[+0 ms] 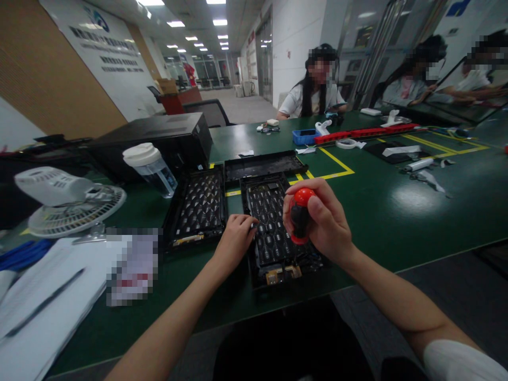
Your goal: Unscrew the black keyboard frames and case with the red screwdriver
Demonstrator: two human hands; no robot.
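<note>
My right hand [331, 222] is closed around the red and black handle of what looks like a screwdriver [300, 214], raised over the right-hand black casing [272, 225]; the tool's shaft is hidden. The casing lies open on the green table, with rows of dark oval cells inside and a tan strip at its near end. At its left edge, my left hand [236, 238] has its fingers pinched together, with a small shiny spot at the tips that I cannot make out. A similar open casing [198, 206] lies to the left, and a black cover-like panel [262, 165] sits behind both.
A clear bottle with a white lid [148, 164] stands beside a large black box [159, 137]. Left lie a white fan [75, 203] and papers with a pen [47, 301]. A blue tray [305, 137] and red strip [365, 133] are farther back. Several people sit across the table.
</note>
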